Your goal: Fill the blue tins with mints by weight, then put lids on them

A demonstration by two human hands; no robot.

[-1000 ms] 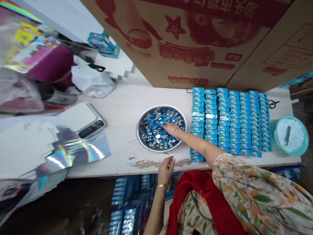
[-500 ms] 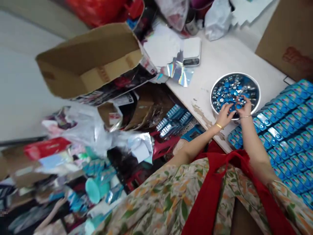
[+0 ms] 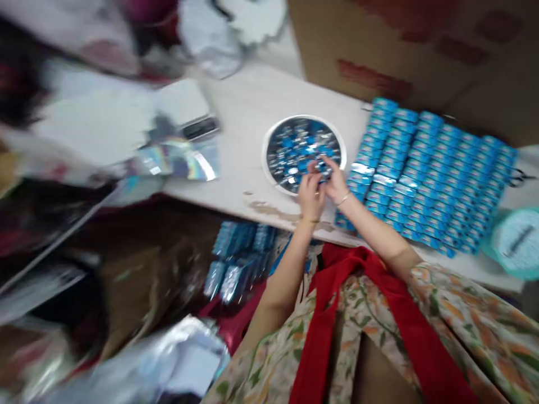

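Note:
A round white-rimmed bowl (image 3: 266, 160) on the table is filled with small shiny blue and silver pieces (image 3: 295, 148), too blurred for me to name their kind. Over its near right edge, my left hand (image 3: 311, 196) and my right hand (image 3: 336, 184) meet, fingertips close together. The right fingers are curled round small blue-and-silver pieces (image 3: 323, 167). My left fingers are bent inward at the same spot; what they pinch is hidden.
Rows of blue packages (image 3: 421, 179) stand right of the bowl, with a large cardboard box (image 3: 404, 50) behind. Scissors (image 3: 522, 178) and a turquoise round container (image 3: 517, 241) lie far right. A white scale (image 3: 185, 106) and iridescent film (image 3: 181, 160) are left. More blue packs (image 3: 236, 258) sit below the table.
My view has swung to the right, bringing the scissors and turquoise container into sight. Both hands stay together at the bowl, the left one now closer beside the right.

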